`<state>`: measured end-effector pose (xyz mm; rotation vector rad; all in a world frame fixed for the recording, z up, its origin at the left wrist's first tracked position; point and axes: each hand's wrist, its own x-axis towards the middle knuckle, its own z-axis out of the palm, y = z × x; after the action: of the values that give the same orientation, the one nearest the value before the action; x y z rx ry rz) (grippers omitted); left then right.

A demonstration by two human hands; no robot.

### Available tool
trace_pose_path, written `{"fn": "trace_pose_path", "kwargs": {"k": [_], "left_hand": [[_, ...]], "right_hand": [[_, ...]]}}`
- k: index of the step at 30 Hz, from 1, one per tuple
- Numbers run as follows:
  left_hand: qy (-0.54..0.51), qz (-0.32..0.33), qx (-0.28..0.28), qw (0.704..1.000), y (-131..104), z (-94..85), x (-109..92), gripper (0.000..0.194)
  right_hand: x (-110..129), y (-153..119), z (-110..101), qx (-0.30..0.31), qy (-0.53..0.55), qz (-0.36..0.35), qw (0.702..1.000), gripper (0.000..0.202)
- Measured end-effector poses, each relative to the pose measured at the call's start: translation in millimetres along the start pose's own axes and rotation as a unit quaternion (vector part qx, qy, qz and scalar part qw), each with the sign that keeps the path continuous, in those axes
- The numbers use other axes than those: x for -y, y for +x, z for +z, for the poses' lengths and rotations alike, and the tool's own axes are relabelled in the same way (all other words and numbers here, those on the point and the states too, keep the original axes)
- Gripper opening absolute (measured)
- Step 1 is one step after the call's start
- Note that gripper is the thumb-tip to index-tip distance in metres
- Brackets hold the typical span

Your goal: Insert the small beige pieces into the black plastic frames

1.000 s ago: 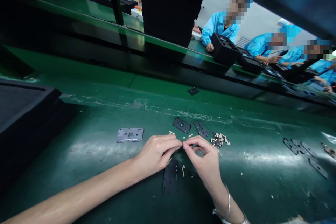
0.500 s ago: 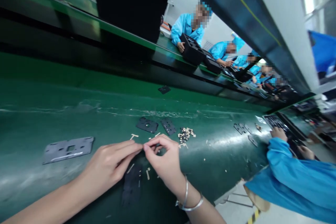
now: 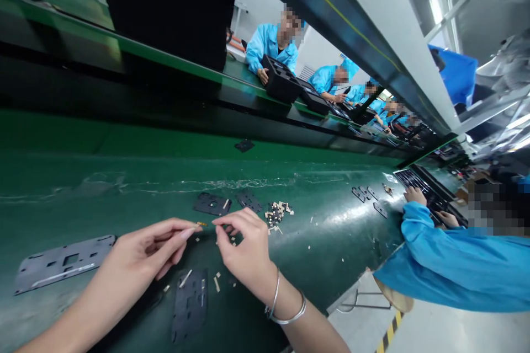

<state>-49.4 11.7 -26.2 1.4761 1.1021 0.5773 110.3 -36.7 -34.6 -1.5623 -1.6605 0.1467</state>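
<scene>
My left hand (image 3: 155,245) pinches a small yellow-gold piece (image 3: 201,224) between thumb and forefinger. Just to its right, my right hand (image 3: 244,237) has its thumb and forefinger apart, with nothing visible between them. Below the hands lies a dark flat plate (image 3: 190,306) with a pale strip on it. A larger grey plate (image 3: 89,256) with a square hole rests left of my left hand. Beyond my hands are a dark plate (image 3: 207,204) and another dark plate (image 3: 249,201). A pile of small beige and black pieces (image 3: 278,214) sits beyond my right hand.
Small scraps (image 3: 217,283) are scattered over the green table (image 3: 136,160). Several small dark plates (image 3: 366,193) lie farther right, near a person in a blue sleeve (image 3: 439,253) beside a black tray (image 3: 418,182). Across a raised ledge, people in blue handle black boxes (image 3: 281,83).
My hands have moved apart, and the yellow-gold piece now shows in my left fingers. A pale strip now shows on the dark plate beyond my hands. The camera view has shifted right.
</scene>
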Motion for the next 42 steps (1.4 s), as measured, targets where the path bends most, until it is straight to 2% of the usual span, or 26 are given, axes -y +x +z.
{"fn": "trace_pose_path", "kwargs": {"k": [3,6,11,14,17,20,24,27,31,35,38,42], "left_hand": [[0.029,-0.001,0.003,1.000,1,1.3,9,0.042],[0.063,0.030,-0.018,0.997,1,3.3,24,0.040],[0.142,0.148,-0.077,0.976,3,4.5,48,0.021],[0.175,0.239,-0.119,0.948,6,4.3,51,0.017],[0.185,0.278,-0.111,0.936,4,3.7,41,0.019],[0.155,0.270,-0.076,0.947,0,3.7,24,0.021],[0.074,0.149,-0.020,0.986,-2,5.3,7,0.025],[0.011,0.116,-0.004,0.993,-2,7.0,3,0.024],[0.044,0.170,-0.012,0.984,-3,9.6,9,0.023],[0.146,0.261,-0.014,0.954,-4,10.0,18,0.024],[0.184,0.281,-0.010,0.942,-4,9.1,20,0.026],[0.177,0.282,-0.006,0.943,-5,9.4,20,0.027]], "right_hand": [[4,-6,3,-0.009,-0.016,-0.067,0.998,0.012],[6,-11,7,-0.009,-0.054,-0.100,0.993,0.013],[7,-12,9,-0.010,-0.076,-0.100,0.992,0.016],[6,-11,9,0.000,-0.091,-0.096,0.991,0.019],[6,-12,8,0.009,-0.107,-0.096,0.990,0.018],[8,-13,6,-0.003,-0.076,-0.099,0.992,0.015],[9,-12,4,-0.028,-0.010,-0.085,0.996,0.006],[8,-10,4,-0.026,0.000,-0.116,0.993,0.011],[6,-10,5,-0.017,-0.013,-0.133,0.991,0.015],[6,-9,3,0.000,-0.011,-0.136,0.991,0.017],[7,-8,2,-0.001,-0.007,-0.152,0.988,0.017],[8,-9,2,-0.002,-0.005,-0.164,0.987,0.017]]}}
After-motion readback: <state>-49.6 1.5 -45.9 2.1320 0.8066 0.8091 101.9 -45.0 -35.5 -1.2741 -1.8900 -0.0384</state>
